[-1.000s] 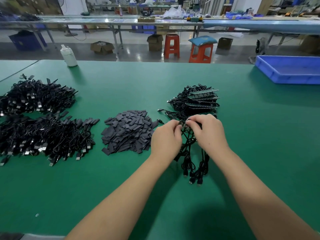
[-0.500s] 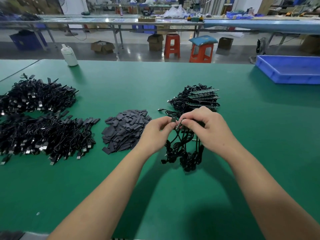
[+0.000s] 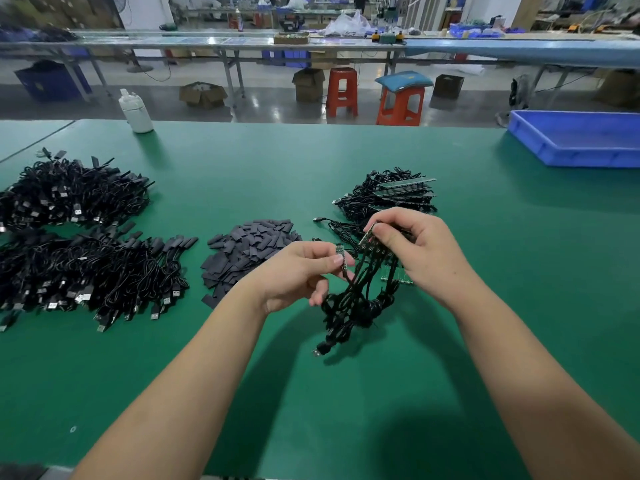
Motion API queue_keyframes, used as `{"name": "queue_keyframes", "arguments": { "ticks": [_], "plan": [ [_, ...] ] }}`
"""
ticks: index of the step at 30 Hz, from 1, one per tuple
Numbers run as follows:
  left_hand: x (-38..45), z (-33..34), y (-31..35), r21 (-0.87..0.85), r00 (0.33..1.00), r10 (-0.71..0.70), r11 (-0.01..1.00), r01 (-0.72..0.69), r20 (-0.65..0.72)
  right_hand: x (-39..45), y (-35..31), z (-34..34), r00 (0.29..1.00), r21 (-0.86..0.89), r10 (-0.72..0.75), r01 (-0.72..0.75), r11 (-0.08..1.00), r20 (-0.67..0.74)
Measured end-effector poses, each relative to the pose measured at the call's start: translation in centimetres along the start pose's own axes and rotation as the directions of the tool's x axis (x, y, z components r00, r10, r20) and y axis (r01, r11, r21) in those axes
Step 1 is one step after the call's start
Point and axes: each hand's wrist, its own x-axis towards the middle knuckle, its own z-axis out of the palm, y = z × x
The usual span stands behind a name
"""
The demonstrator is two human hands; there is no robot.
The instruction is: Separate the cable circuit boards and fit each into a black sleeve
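Note:
My left hand (image 3: 298,271) pinches one small circuit board (image 3: 339,251) on its black cable, a short way left of the rest. My right hand (image 3: 420,251) grips the remaining strip of joined boards (image 3: 367,240), held above the green table (image 3: 346,393). Their black cables (image 3: 356,303) hang in a tangled bunch below both hands, with a USB plug (image 3: 320,350) at the bottom. A heap of black sleeves (image 3: 247,251) lies just left of my left hand. Behind my right hand lies a pile of board strips with cables (image 3: 391,194).
Two big piles of black cables, one (image 3: 65,195) behind the other (image 3: 86,275), fill the table's left side. A white bottle (image 3: 135,112) stands at the far left edge and a blue tray (image 3: 578,138) at the far right. Stools and benches stand beyond the table.
My hands have risen off the table and drawn apart. One board now sits alone in my left hand, split off from the strip in my right. The cable bunch hangs lower.

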Motion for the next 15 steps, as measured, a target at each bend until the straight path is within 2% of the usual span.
{"name": "queue_keyframes", "arguments": {
  "ticks": [4, 6, 10, 12, 15],
  "plan": [
    [-0.2, 0.2, -0.2, 0.21, 0.999, 0.027, 0.977, -0.018, -0.038, 0.3, 0.2, -0.2, 0.995, 0.052, 0.037, -0.032, 0.998, -0.088],
    [-0.1, 0.7, -0.3, 0.241, 0.993, 0.069, 0.97, -0.044, -0.096, 0.4, 0.2, 0.1, 0.995, 0.012, 0.037, -0.036, 0.999, -0.089],
    [0.5, 1.7, -0.8, 0.129, 0.976, 0.08, 0.99, -0.054, -0.203, 0.6, 0.1, 0.7, 0.997, -0.134, 0.066, -0.072, 0.988, -0.048],
    [0.9, 2.0, -1.0, 0.064, 0.976, 0.041, 0.998, -0.028, -0.215, 0.6, -0.1, 0.7, 0.994, -0.065, 0.103, -0.105, 0.992, -0.027],
    [1.2, 2.0, -1.3, 0.044, 0.989, 0.0, 0.999, 0.007, -0.149, 0.4, -0.6, 0.6, 0.992, -0.006, 0.12, -0.12, 0.993, 0.027]
  ]
}}
